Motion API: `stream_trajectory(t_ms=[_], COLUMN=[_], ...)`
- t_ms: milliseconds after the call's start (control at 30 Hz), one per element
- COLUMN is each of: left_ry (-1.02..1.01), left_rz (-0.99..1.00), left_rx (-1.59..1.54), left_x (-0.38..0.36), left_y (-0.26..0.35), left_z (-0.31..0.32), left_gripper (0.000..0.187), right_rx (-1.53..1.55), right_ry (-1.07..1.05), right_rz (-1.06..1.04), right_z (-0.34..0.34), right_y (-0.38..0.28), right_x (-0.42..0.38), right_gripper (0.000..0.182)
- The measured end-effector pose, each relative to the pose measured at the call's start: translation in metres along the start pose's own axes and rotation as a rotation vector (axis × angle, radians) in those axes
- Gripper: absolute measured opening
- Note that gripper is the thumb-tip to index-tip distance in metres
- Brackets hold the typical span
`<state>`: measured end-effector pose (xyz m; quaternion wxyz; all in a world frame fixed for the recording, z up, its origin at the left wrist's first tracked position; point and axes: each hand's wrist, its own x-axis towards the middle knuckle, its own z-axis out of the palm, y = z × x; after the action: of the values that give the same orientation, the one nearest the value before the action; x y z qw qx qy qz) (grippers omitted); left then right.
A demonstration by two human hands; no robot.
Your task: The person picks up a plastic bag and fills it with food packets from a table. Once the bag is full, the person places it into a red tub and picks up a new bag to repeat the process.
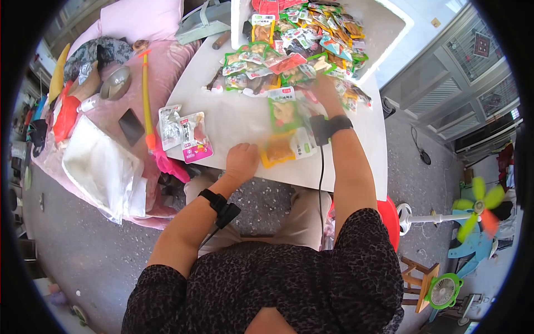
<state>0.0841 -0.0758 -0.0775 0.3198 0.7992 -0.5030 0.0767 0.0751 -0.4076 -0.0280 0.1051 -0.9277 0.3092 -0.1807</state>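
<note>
— Head view first: how do the hands sit?

— The left hand (241, 160) lies knuckles up on the white table (233, 125), fingers curled loosely under, gripping nothing I can see. Its fingertips touch the edge of an orange packet (277, 150). The right hand (324, 89) stretches far forward, arm nearly straight, into the snack pile (295, 47).

— Is the right hand closed on something?

— Can't tell. It is blurred and its fingers are buried among the packets.

— Materials?

— Glossy plastic pouches, flat and rectangular, mostly green, red and orange. A green packet (283, 108) lies just beyond the orange one, between the two hands. Left of the left fingers sit a silver pouch (169, 127) and a pink pouch (194, 136), side by side. Both wrists carry black bands; a cable hangs from the right one.

— Anything hard to read?

— The orange and green packets are smeared, so their print is illegible. The pile's far edge is cut off at the frame's top, and the lens rim darkens the corners.
</note>
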Motion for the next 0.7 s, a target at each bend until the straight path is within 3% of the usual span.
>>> stream_trajectory(t_ms=[133, 267, 367, 400, 600, 700], left_ry=[0.030, 0.045, 0.058, 0.057, 0.064, 0.073], left_rz=[0.032, 0.051, 0.071, 0.069, 0.087, 0.086], left_rx=[-0.023, -0.026, -0.039, -0.035, -0.038, -0.032], left_x=[0.000, 0.001, 0.002, 0.002, 0.002, 0.001], left_y=[-0.001, -0.002, -0.002, -0.002, 0.000, -0.001], left_z=[0.000, -0.001, -0.002, -0.003, -0.004, 0.001], left_gripper=[0.006, 0.006, 0.006, 0.006, 0.006, 0.006], right_rx=[-0.328, -0.472, -0.439, -0.459, -0.388, -0.429], right_ry=[-0.059, 0.089, 0.062, 0.151, 0.048, 0.104], right_rz=[-0.045, -0.201, -0.213, -0.270, -0.264, -0.340], right_z=[0.010, 0.034, 0.040, 0.045, 0.038, 0.045], right_y=[-0.037, -0.038, -0.036, -0.033, -0.035, -0.035], right_x=[0.006, 0.021, 0.029, 0.028, 0.023, 0.013], right_gripper=[0.042, 0.037, 0.038, 0.037, 0.017, 0.012])
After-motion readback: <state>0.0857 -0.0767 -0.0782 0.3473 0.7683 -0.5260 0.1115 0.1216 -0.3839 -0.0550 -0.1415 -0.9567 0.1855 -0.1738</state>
